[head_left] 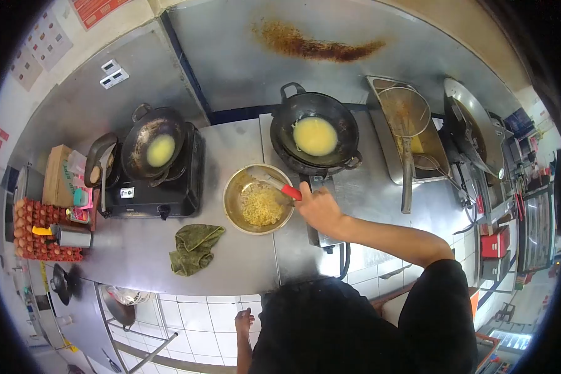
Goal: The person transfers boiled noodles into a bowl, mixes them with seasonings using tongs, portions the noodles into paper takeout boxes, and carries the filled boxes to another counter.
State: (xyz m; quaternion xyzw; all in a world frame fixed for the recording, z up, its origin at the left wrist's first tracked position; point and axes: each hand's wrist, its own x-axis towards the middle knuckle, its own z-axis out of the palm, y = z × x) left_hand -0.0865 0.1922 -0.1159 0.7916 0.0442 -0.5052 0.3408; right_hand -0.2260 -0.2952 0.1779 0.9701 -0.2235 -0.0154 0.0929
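**A:** From my end of the link, how do the hands look to you?

**B:** Left to right: I see the left hand [244,321] hanging beyond the counter [124,255], over the white floor tiles [196,319]; its fingers look loosely curled, I make out nothing in it, and I cannot tell how far they close; the metal bowl [235,192] sits on the counter with pale yellow bits [260,209] in its bottom; the right hand [318,209] is wrapped round the grip of a red-handled utensil [291,192], its metal end inside the bowl.

**A:** How would I work that bowl well?

**B:** I'd steady its rim with the left hand, since bare steel may let it slide; I'd use short, low strokes along the wall, so that nothing hops out.

**A:** And the surface and room?

**B:** Leftmost I have stacked eggs [26,227], then a cardboard box [57,177]; next a black stove [146,202] under a wok with yellow liquid [161,151]; a crumpled green cloth [196,248] lies near the bowl; further right, a second wok [348,134] holds more yellow liquid, below a brown-stained wall panel [230,68]; past it a round strainer [405,112] rests over a steel container [389,163].
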